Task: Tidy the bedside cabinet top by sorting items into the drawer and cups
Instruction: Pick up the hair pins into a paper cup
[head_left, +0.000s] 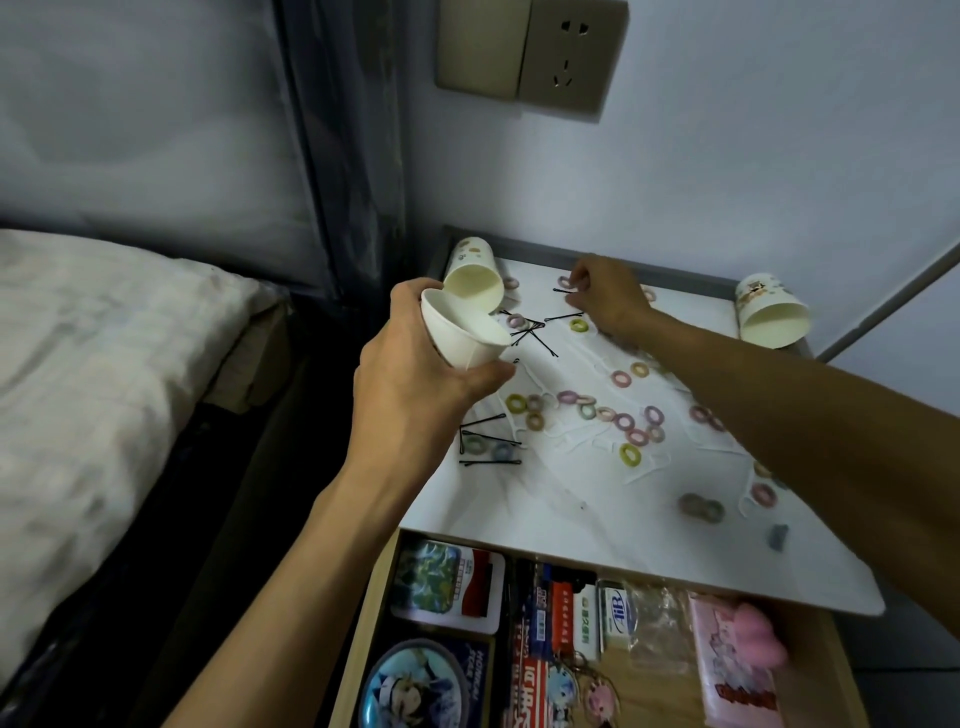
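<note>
Lying along the far left, the bed (104, 364) is showing a pale, creased cover. Moving right, your left hand (415, 374) is gripping a plain white paper cup (462, 332), fingers and thumb wrapped round its wall, and tilting its mouth up and to the right over the left edge of the cabinet top (545, 509). Just behind it, a second cup (475, 275) is lying on its side at the back left corner, with small cartoon prints but no writing you can read.

Black hairpins (488, 447), coloured hair ties (629, 454) and white floss picks (644, 470) are lying scattered across the white top. Your right hand (608, 299) is reaching to the back edge with its fingertips bunched down at a hairpin and a pink tie; whether they are pinching either one cannot be told. Above it, a wall socket (566, 52) is sitting on the pale wall. At the back right corner a third cup (771, 317) is lying tipped over, its cartoon print too small to read.

Below the top, the drawer (363, 649) is standing open. From its left, a round tin (415, 686) is sitting on a dark box lettered HONKAI, then packets with red characters too blurred to read, then a small white box (618, 610) bearing blue letters that look like iiB, then a pink soft thing (761, 636).
</note>
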